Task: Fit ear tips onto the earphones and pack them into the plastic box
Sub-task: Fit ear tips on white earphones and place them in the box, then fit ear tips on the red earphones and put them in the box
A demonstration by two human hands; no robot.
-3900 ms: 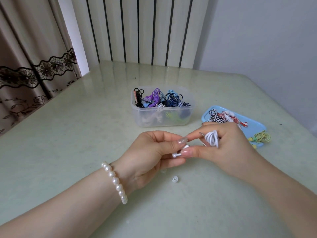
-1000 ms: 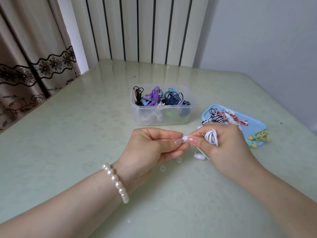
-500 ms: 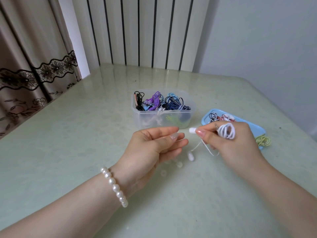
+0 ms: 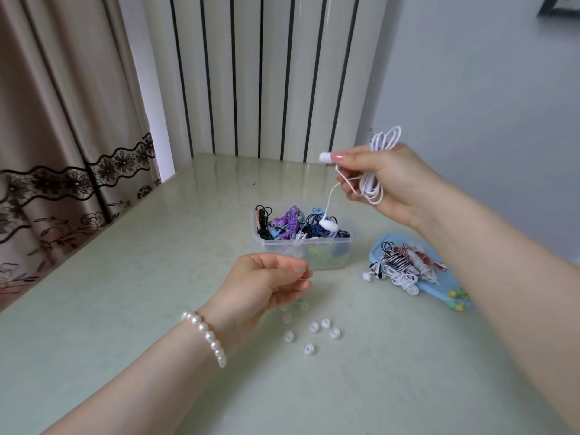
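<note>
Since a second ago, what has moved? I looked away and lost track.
The right hand has lifted the white earphones up above the plastic box, one earbud dangling over it. The left hand let go of them and stayed low, fingers pinched with nothing visible between them. Box, blue lid and loose ear tips stayed put.

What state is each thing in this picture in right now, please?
Right hand: raised, gripping the white earphones.
White earphones: cable coiled, one bud pinched, the other dangling over the box.
Left hand: fingers pinched together; anything between them is too small to tell.
Plastic box: open, holding bundled earphones.
Blue lid: flat on the table, earphone bundles on it.
Ear tips: loose, scattered on the table.
</note>
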